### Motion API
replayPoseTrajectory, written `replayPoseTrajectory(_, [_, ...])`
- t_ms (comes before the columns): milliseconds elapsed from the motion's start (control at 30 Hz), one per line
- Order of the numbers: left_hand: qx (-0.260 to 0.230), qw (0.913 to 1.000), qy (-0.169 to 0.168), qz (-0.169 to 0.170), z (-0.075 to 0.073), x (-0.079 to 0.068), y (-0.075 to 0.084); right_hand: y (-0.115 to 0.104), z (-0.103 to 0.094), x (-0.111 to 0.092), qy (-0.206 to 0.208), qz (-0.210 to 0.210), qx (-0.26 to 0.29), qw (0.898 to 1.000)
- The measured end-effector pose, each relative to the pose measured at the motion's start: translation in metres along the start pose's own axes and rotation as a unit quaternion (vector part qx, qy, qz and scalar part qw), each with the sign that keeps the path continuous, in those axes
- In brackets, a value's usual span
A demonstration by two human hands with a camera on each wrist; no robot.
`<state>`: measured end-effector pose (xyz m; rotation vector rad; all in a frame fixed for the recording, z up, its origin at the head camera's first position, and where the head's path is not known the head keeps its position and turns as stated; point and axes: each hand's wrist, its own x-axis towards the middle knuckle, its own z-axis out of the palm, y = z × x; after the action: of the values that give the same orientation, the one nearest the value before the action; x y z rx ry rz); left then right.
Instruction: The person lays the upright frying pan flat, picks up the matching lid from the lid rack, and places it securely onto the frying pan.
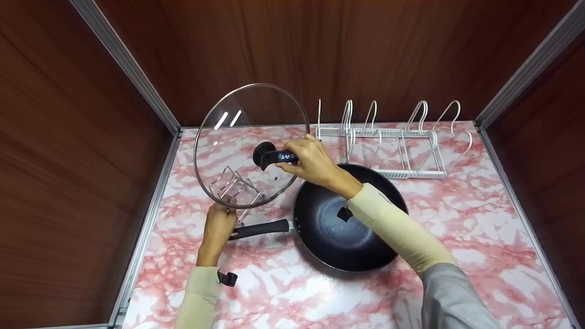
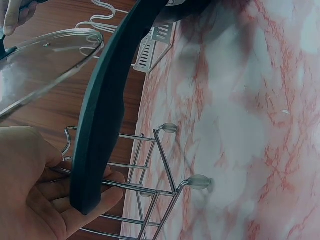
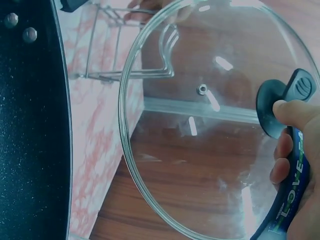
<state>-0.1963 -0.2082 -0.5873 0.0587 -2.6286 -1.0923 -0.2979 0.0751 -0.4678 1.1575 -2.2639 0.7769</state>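
My right hand [image 1: 315,162] grips the black knob handle [image 3: 292,187] of a round glass lid [image 1: 247,109]. The lid is held up, tilted, over the left part of the table. Below it, my left hand [image 1: 219,226] holds one end of a small chrome wire rack [image 2: 167,165], its fingers curled about the wires. Part of that rack shows through the glass. A black frying pan [image 1: 320,228] rests on the table under my right forearm. Its handle [image 1: 260,229] points left and ends beside my left hand, passing in front of the fingers in the left wrist view.
A white wire rack [image 1: 411,174] with tall curved loops stands at the back right, behind the pan. Dark wood panels [image 1: 228,55] enclose the back and sides. The table [image 1: 498,256] has a red and white marbled top.
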Motion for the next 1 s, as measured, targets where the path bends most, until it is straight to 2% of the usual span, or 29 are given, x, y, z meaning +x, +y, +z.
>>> replayPoseTrajectory(267, [-0.006,0.9998,0.005,0.019,-0.001,-0.001,-0.001,0.001,-0.005,-0.003,0.017,-0.002,-0.009,1.0])
replayPoseTrajectory(567, [-0.012,0.9993,0.012,0.033,0.0,0.001,0.0,0.003,-0.009,-0.007,0.018,0.009,-0.023,1.0])
replayPoseTrajectory(1000, [-0.005,0.9995,0.014,0.027,-0.004,0.003,0.003,0.005,-0.016,-0.013,0.006,0.039,-0.041,0.998])
